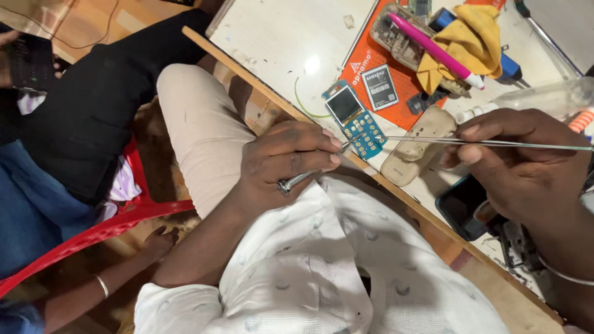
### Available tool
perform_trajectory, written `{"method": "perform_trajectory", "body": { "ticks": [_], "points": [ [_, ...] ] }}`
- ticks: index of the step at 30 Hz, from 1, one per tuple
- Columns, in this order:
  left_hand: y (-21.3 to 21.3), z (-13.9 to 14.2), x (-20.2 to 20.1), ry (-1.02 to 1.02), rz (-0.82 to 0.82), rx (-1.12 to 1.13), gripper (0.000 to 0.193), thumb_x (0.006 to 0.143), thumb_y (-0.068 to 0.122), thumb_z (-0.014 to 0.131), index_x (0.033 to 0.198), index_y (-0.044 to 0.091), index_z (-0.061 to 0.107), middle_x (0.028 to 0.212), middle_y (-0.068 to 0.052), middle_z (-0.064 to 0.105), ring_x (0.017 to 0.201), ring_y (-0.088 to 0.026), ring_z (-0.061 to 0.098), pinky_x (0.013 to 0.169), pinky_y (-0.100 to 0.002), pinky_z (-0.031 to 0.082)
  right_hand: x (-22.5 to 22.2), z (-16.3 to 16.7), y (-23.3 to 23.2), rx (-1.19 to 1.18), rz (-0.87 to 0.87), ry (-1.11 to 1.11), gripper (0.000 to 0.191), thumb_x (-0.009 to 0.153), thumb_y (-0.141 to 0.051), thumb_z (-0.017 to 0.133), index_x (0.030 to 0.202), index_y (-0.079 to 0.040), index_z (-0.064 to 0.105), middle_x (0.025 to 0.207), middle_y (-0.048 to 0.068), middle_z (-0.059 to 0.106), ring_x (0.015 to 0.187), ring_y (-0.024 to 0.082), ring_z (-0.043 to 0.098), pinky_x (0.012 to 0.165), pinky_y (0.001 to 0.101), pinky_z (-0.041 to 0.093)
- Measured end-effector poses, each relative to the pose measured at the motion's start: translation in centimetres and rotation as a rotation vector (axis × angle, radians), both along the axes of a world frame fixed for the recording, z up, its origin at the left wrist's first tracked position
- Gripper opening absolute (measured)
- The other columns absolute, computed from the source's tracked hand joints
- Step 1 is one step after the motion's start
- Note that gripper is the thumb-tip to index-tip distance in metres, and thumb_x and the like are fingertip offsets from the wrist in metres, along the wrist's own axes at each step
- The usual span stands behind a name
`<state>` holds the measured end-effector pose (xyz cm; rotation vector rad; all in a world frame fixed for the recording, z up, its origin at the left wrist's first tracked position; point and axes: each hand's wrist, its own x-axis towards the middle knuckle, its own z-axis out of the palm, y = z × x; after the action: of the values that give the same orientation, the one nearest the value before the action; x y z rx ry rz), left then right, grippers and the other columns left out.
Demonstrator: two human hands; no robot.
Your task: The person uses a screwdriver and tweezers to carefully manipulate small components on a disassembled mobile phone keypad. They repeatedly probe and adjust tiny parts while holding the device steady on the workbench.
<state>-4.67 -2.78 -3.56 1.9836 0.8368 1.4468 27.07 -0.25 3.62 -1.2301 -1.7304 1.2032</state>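
Bright overhead light, a glare spot on the white table (pixel 312 64), soft shadows, slightly blurred edges.

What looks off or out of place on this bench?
The blue circuit board with its small screen lies bare at the table edge, its beige phone shell lying apart beside it. A yellow cloth is crumpled over a second opened phone. Nothing looks spilled.

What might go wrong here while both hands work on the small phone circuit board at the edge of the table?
1. The circuit board lies at the table edge; a push from the left hand and its tweezers may knock it off.
2. The thin metal rod in the right hand is long, so its tip may slip and scratch the board.
3. The beige phone cover lies close and could be nudged.
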Motion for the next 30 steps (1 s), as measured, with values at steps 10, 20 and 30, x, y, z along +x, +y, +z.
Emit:
{"method": "perform_trajectory", "body": {
  "ticks": [10, 20, 30],
  "points": [
    [0.4, -0.2, 0.0, 0.039, 0.018, 0.018, 0.023, 0.085, -0.003, 0.082, 0.106, 0.007, 0.076, 0.113, -0.007, 0.074, 0.108, -0.024, 0.074, 0.099, -0.037, 0.061, -1.2, 2.0, 0.0, -0.192, -0.106, -0.174, 0.014, 0.097, -0.004, 0.065, 0.108, 0.000, 0.058, 0.115, 0.013, 0.068, 0.099, 0.021, 0.075, 0.054, 0.0254, 0.062],
    [0.7, 0.1, 0.1, 0.030, 0.001, 0.037, 0.021, 0.084, -0.002, 0.083, 0.102, 0.005, 0.077, 0.109, -0.008, 0.074, 0.107, -0.023, 0.073, 0.099, -0.037, 0.062, -1.1, 1.0, 1.6, -0.245, 0.007, -0.198, 0.015, 0.092, 0.003, 0.068, 0.107, 0.005, 0.062, 0.105, 0.020, 0.077, 0.089, 0.023, 0.076, 0.053, 0.0306, 0.060],
    [0.7, 0.4, 0.0, 0.045, -0.020, 0.008, 0.019, 0.084, 0.003, 0.085, 0.102, 0.006, 0.077, 0.108, -0.006, 0.075, 0.108, -0.022, 0.072, 0.100, -0.036, 0.061, -0.5, -0.3, 2.1, -0.027, 0.153, -0.117, 0.014, 0.095, 0.001, 0.068, 0.106, 0.005, 0.062, 0.105, 0.019, 0.074, 0.098, 0.021, 0.076, 0.086, 0.0312, 0.064]
  ]
}}
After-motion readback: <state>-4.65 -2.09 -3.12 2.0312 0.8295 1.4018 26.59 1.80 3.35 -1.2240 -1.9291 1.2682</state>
